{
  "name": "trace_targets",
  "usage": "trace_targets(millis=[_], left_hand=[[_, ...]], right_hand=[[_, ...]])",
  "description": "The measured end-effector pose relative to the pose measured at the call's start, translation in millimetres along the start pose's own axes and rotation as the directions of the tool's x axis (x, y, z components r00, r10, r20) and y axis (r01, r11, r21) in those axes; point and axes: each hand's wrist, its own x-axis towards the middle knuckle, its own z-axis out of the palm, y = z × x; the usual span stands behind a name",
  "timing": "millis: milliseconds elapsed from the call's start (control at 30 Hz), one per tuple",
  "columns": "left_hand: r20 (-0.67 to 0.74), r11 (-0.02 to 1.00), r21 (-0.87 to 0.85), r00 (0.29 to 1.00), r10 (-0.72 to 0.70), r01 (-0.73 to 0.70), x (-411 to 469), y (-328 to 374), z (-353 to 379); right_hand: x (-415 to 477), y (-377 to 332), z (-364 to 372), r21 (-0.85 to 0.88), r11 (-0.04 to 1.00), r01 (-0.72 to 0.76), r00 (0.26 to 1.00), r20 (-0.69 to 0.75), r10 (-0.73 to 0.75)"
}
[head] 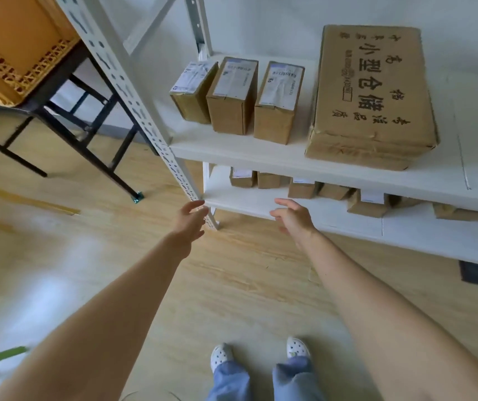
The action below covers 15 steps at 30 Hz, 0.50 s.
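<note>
Now, far left: orange crate (14, 53) on a black stand (87, 146), both cut off by the frame. Next, a white slotted post (133, 91) slants down to the floor. Left hand (190, 218) is just beside the post's foot, fingers loose and spread, holding nothing. Lower shelf (246, 201) lies just beyond it. A row of small brown parcels (301, 189) sits set back on it, under the upper shelf (232, 151). Right hand (292, 217) is at the lower shelf's front edge, fingers apart, also empty, short of the parcels. Above, three labelled boxes (232, 96) stand side by side, then a big flat carton (373, 91) with printed characters.

Handling, my guess: the parcels look like stiff taped cardboard, small enough to be light, not slippery. Contents unknown, so treat as possibly fragile. Best hold is one hand on each short side. Slide the parcel to the edge before lifting; the upper shelf leaves little headroom.

Hidden: the upper shelf covers the parcels' tops and backs. Count uncertain. Labels too blurred to read. The rightmost parcels run out of frame.
</note>
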Motion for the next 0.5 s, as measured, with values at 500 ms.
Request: trace_targets(millis=[500], left_hand=[[0.078, 0.991, 0.061, 0.990, 0.114, -0.119, 229.7, -71.4, 53.9]], right_hand=[[214.1, 75.1, 84.6, 0.028, 0.998, 0.050, 0.998, 0.027, -0.051]])
